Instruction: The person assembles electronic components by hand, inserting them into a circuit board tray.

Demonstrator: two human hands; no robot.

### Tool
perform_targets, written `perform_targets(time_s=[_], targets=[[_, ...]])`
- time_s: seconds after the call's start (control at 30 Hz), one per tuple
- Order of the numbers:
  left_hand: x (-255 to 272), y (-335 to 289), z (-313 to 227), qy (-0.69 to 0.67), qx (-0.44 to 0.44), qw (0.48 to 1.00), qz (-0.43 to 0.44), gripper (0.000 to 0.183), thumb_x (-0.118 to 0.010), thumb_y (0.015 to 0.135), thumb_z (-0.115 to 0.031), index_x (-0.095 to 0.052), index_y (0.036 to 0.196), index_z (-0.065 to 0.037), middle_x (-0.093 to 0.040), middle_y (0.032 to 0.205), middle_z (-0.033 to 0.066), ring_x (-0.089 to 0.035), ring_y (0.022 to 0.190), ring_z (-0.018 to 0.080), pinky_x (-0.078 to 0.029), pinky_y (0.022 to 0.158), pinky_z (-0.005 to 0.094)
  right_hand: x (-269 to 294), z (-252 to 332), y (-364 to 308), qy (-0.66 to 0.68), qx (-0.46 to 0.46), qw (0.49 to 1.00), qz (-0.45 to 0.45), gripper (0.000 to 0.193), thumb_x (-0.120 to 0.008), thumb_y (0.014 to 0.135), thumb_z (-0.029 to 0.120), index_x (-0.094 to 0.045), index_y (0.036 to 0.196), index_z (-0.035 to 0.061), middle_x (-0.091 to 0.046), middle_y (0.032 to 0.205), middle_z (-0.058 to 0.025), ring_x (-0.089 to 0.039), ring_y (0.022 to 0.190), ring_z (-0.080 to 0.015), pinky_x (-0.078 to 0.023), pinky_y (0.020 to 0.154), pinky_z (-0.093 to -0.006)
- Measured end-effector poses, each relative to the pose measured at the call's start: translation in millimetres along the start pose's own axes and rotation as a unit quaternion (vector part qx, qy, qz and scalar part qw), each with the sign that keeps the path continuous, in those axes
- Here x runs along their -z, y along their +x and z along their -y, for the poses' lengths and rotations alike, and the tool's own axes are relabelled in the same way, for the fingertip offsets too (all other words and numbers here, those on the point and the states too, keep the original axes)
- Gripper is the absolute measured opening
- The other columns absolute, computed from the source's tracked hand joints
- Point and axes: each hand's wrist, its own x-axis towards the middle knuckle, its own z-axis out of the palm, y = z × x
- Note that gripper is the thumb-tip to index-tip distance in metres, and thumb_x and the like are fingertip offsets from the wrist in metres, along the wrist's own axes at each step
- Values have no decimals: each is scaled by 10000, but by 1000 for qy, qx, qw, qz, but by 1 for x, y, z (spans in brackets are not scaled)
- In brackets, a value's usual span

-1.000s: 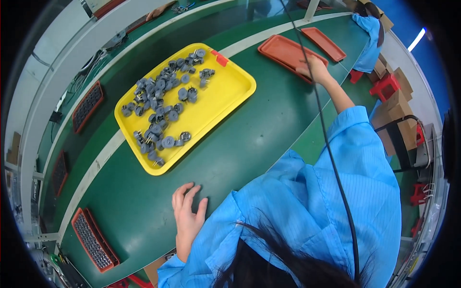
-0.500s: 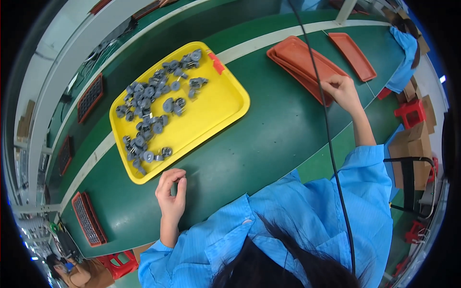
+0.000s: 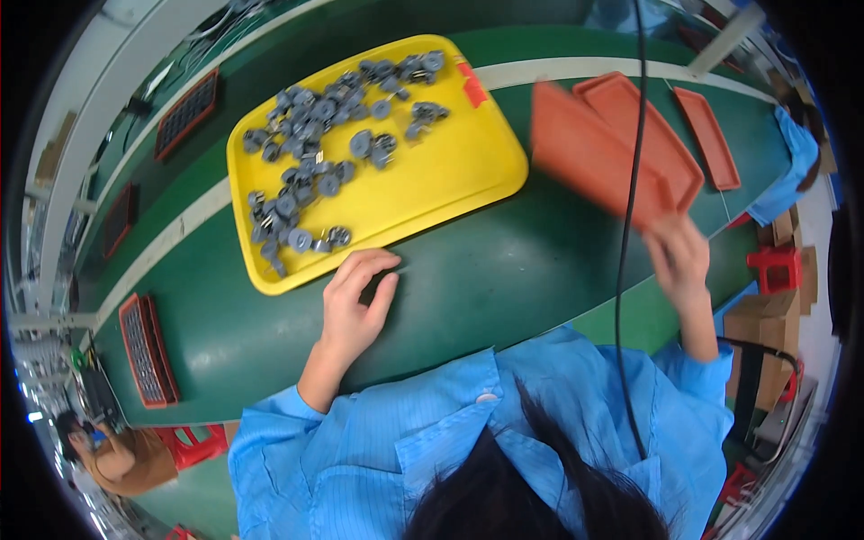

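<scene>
My right hand (image 3: 679, 256) grips the near end of a shallow orange-red rectangular tray (image 3: 580, 153), which is tilted and blurred by motion. Behind it another tray of the same kind (image 3: 625, 101) lies on the green table. Close to the front edge of a large yellow tray (image 3: 450, 166) is my left hand (image 3: 355, 301), fingers curved and apart, holding nothing. Many small grey round parts with metal prongs, looking like plug inserts (image 3: 310, 121), lie heaped over the left and far side of the yellow tray.
A third orange-red tray (image 3: 708, 139) lies farther right. Filled trays stand at left, including a stack (image 3: 148, 351) near the table's left end. A black cable (image 3: 633, 180) hangs across the view. Another person's blue sleeve (image 3: 790, 166) shows at far right.
My right hand has swung one orange-red tray leftward off the tray beneath it. The left hand stays empty, its fingers spread wider. The whole view has shifted.
</scene>
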Motion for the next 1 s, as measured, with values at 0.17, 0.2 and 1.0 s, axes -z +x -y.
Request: perform_targets(time_s=[0.17,0.2,1.0], targets=[[14,-12,-24,-80,-16,995,56,251,-720,819,-30,-690,1068,-31,-631,1139,137,-635,1030,298,-513,891,361,-1,71,-45,119,94,982,116,245,-780,717,61,-691,944,37,-642,863,-91,-632,748,-233,-481,589,-342],[16,-17,-27,-77,-35,993,78,278,-736,813,-56,-687,1086,-41,-617,1174,131,-616,1072,299,-504,914,378,-3,79,-47,118,100,981,117,245,-780,717,61,-691,944,37,-642,863,-91,-632,748,-233,-481,589,-342],[101,-40,73,279,-33,959,-47,294,-745,736,-68,-663,1018,-77,-591,1063,58,-549,1032,264,-396,897,386,-209,124,209,234,8,955,183,741,-800,762,454,-553,1351,79,-540,1336,-184,-506,1268,-365,-423,1062,-418]])
